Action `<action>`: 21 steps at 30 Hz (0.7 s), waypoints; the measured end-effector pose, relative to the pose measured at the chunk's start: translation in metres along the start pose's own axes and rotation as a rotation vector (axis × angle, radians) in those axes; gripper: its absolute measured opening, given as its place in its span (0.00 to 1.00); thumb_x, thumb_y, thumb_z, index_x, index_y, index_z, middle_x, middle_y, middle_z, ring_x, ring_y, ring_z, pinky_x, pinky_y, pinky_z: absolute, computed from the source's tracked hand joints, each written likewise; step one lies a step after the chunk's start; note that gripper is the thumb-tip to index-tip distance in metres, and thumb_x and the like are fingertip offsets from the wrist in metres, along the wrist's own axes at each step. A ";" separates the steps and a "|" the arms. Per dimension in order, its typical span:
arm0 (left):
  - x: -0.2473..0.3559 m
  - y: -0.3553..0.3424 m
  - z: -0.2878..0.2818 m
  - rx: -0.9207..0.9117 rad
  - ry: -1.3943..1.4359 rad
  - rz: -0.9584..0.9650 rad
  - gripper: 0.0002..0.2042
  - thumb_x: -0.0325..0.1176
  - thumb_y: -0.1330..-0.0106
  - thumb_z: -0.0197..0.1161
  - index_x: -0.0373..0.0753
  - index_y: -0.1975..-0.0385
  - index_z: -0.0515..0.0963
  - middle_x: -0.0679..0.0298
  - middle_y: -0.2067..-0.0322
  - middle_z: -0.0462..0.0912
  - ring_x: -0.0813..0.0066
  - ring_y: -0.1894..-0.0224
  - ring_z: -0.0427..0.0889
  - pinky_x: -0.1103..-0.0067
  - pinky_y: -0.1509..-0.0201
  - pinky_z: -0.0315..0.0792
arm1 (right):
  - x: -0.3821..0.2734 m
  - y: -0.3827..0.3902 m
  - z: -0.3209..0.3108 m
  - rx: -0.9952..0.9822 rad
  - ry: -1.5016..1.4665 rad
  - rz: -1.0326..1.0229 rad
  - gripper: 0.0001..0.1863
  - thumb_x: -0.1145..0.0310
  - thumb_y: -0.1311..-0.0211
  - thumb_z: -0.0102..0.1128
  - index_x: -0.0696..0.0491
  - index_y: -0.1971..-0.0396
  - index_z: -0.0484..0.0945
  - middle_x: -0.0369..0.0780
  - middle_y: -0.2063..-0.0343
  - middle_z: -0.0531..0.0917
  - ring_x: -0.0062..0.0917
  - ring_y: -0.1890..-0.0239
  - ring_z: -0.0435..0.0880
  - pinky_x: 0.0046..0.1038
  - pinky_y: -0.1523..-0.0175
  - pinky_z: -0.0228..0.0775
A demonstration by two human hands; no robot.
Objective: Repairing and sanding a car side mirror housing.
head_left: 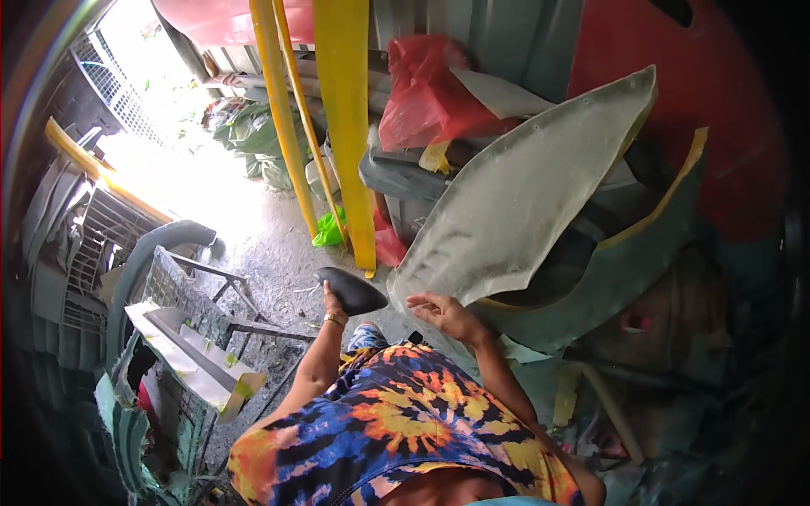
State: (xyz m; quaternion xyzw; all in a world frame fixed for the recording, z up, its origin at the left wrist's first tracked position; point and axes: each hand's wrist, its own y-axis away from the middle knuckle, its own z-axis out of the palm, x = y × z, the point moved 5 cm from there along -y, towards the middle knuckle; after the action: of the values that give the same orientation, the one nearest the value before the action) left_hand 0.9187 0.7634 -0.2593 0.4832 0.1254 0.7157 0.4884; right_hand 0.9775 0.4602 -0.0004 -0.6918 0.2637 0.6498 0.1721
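A smooth black rounded shell [353, 291], shaped like a car mirror cover, is in my left hand [332, 304], whose fingers are closed on its left end. A thin white strand sticks out beside that hand. My right hand [445, 314] is lifted with its fingers stretched out and nothing in them. It is nearest to the lower tip of a large pale grey moulded panel [531, 181], which leans at a slant; whether the fingers touch it I cannot tell. Below and right of that panel lies a curved grey-green panel [624, 261] with a yellow edge.
Tall yellow strips [344, 135] stand ahead of me. Behind them are a red plastic bag [419, 93] and a dark grey bin [405, 177]. On the left, a metal frame [270, 327] and a curved grey arch [126, 278] stand among stacked panels. Bright daylight enters at upper left.
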 end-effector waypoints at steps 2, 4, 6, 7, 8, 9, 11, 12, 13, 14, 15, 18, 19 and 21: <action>0.014 -0.028 0.000 0.034 0.025 0.024 0.31 0.61 0.36 0.52 0.38 0.50 0.75 0.59 0.56 0.81 0.62 0.59 0.83 0.68 0.48 0.76 | -0.010 0.000 -0.015 0.026 -0.003 0.024 0.18 0.65 0.34 0.58 0.58 0.48 0.74 0.41 0.55 0.82 0.25 0.54 0.81 0.27 0.48 0.72; 0.051 -0.065 -0.041 0.123 0.094 0.122 0.30 0.61 0.36 0.52 0.36 0.51 0.76 0.59 0.58 0.81 0.61 0.61 0.83 0.68 0.49 0.77 | -0.034 -0.009 -0.018 0.018 -0.018 0.030 0.18 0.65 0.33 0.57 0.58 0.48 0.74 0.42 0.55 0.82 0.26 0.54 0.82 0.28 0.48 0.72; 0.058 -0.090 -0.035 0.129 0.110 0.164 0.31 0.61 0.36 0.52 0.35 0.51 0.76 0.59 0.58 0.81 0.62 0.61 0.83 0.68 0.49 0.77 | -0.039 -0.013 -0.037 0.067 0.027 0.033 0.19 0.62 0.34 0.58 0.55 0.47 0.74 0.41 0.53 0.81 0.26 0.51 0.80 0.29 0.45 0.69; 0.067 -0.100 -0.032 0.137 0.122 0.211 0.31 0.61 0.37 0.53 0.34 0.52 0.76 0.58 0.58 0.82 0.62 0.61 0.83 0.68 0.50 0.77 | -0.045 -0.017 -0.044 0.095 0.033 0.017 0.19 0.61 0.34 0.58 0.54 0.47 0.75 0.40 0.53 0.82 0.26 0.52 0.80 0.29 0.45 0.69; 0.079 -0.110 -0.037 0.186 0.160 0.184 0.33 0.61 0.37 0.54 0.31 0.51 0.75 0.57 0.56 0.81 0.62 0.60 0.83 0.68 0.50 0.77 | -0.051 -0.021 -0.049 0.118 0.066 -0.003 0.19 0.62 0.34 0.58 0.53 0.47 0.75 0.39 0.53 0.82 0.25 0.52 0.80 0.29 0.46 0.70; 0.091 -0.119 -0.042 0.192 0.173 0.194 0.33 0.61 0.37 0.54 0.31 0.51 0.75 0.57 0.56 0.81 0.62 0.60 0.83 0.68 0.50 0.77 | -0.061 -0.028 -0.053 0.135 0.061 -0.018 0.18 0.63 0.34 0.58 0.54 0.48 0.75 0.38 0.54 0.82 0.23 0.53 0.80 0.27 0.47 0.70; 0.123 -0.130 -0.063 0.337 0.123 0.296 0.35 0.61 0.38 0.55 0.29 0.50 0.75 0.55 0.55 0.80 0.62 0.59 0.83 0.68 0.50 0.77 | -0.073 -0.043 -0.058 0.149 0.061 -0.037 0.17 0.64 0.35 0.59 0.54 0.48 0.76 0.37 0.55 0.82 0.21 0.55 0.80 0.26 0.48 0.71; 0.104 -0.127 -0.018 0.425 0.007 0.305 0.37 0.62 0.38 0.54 0.27 0.48 0.74 0.54 0.53 0.80 0.62 0.58 0.82 0.69 0.49 0.75 | -0.062 -0.055 -0.064 0.223 0.082 0.001 0.17 0.65 0.35 0.59 0.55 0.49 0.76 0.37 0.56 0.82 0.21 0.56 0.80 0.25 0.49 0.71; 0.119 -0.130 -0.014 0.427 0.015 0.315 0.37 0.62 0.38 0.54 0.27 0.48 0.74 0.54 0.53 0.80 0.62 0.58 0.82 0.69 0.49 0.75 | -0.072 -0.068 -0.066 0.215 0.083 -0.009 0.17 0.65 0.35 0.59 0.55 0.49 0.76 0.37 0.56 0.82 0.21 0.56 0.80 0.25 0.49 0.71; 0.128 -0.134 -0.027 0.485 -0.020 0.312 0.37 0.62 0.38 0.54 0.27 0.48 0.73 0.54 0.53 0.79 0.62 0.57 0.82 0.69 0.48 0.75 | -0.083 -0.084 -0.066 0.205 0.088 -0.038 0.17 0.65 0.35 0.59 0.55 0.49 0.76 0.38 0.56 0.82 0.21 0.56 0.80 0.25 0.49 0.71; 0.135 -0.136 -0.043 0.545 -0.056 0.306 0.38 0.63 0.38 0.53 0.26 0.47 0.73 0.54 0.53 0.79 0.63 0.56 0.81 0.69 0.47 0.74 | -0.094 -0.103 -0.066 0.195 0.092 -0.065 0.17 0.65 0.35 0.59 0.55 0.49 0.76 0.38 0.56 0.82 0.21 0.56 0.80 0.25 0.50 0.71; 0.149 -0.151 -0.071 0.566 -0.095 0.351 0.36 0.61 0.35 0.49 0.28 0.47 0.73 0.55 0.52 0.79 0.62 0.55 0.81 0.70 0.45 0.73 | -0.130 -0.163 -0.076 0.238 0.367 -0.146 0.17 0.65 0.36 0.60 0.56 0.50 0.76 0.43 0.52 0.80 0.31 0.50 0.78 0.30 0.45 0.70; 0.143 -0.162 -0.052 0.452 0.054 0.287 0.30 0.57 0.30 0.44 0.33 0.48 0.74 0.59 0.52 0.79 0.63 0.53 0.80 0.69 0.43 0.72 | -0.138 -0.186 -0.084 0.306 0.548 -0.218 0.18 0.65 0.38 0.61 0.56 0.49 0.75 0.45 0.50 0.78 0.36 0.46 0.76 0.33 0.41 0.67; 0.148 -0.168 -0.085 0.437 0.130 0.288 0.29 0.58 0.29 0.40 0.37 0.51 0.75 0.61 0.53 0.79 0.62 0.52 0.79 0.68 0.41 0.71 | -0.170 -0.228 -0.090 0.435 0.906 -0.311 0.22 0.67 0.43 0.64 0.54 0.48 0.75 0.46 0.42 0.72 0.42 0.41 0.71 0.37 0.37 0.62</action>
State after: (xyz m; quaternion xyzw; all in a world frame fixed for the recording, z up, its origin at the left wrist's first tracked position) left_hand 0.9385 0.9923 -0.3270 0.5431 0.2381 0.7632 0.2567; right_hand 1.1816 0.6141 0.1525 -0.8827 0.3346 0.1823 0.2750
